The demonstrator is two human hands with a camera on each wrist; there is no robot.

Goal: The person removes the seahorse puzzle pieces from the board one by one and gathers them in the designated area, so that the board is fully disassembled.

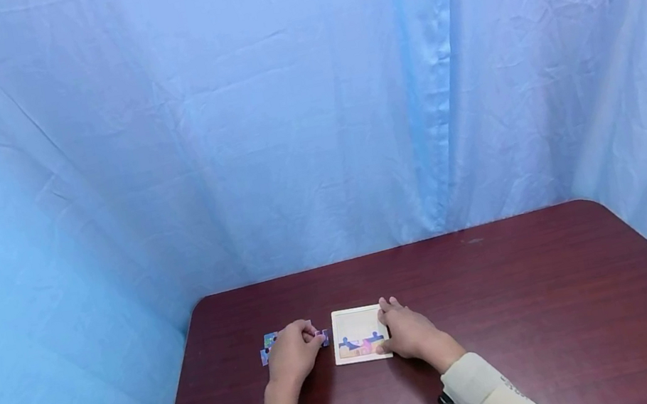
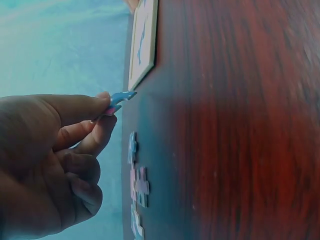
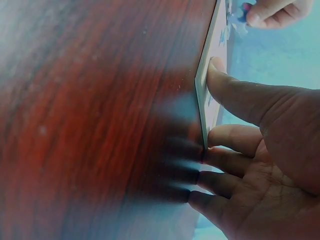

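Note:
My left hand (image 1: pixel 292 353) pinches a jigsaw piece (image 2: pixel 120 100) between thumb and fingertips, raised off the table just left of a square wooden puzzle tray (image 1: pixel 361 360). Blue and pink show on the piece. Fitted pieces (image 1: pixel 362 347) fill the near part of the tray, and its far part shows bare pale wood. My right hand (image 1: pixel 410 331) rests along the tray's right side. Its thumb (image 3: pixel 218 82) presses on the top near the corner, while the fairly straight fingers touch the edge and table.
Several loose jigsaw pieces (image 2: pixel 141 187) lie flat beneath and beside my left hand, partly hidden by it in the head view. The dark red-brown table (image 1: pixel 543 307) extends far to the right. Blue cloth curtains (image 1: pixel 310 125) hang behind and at both sides.

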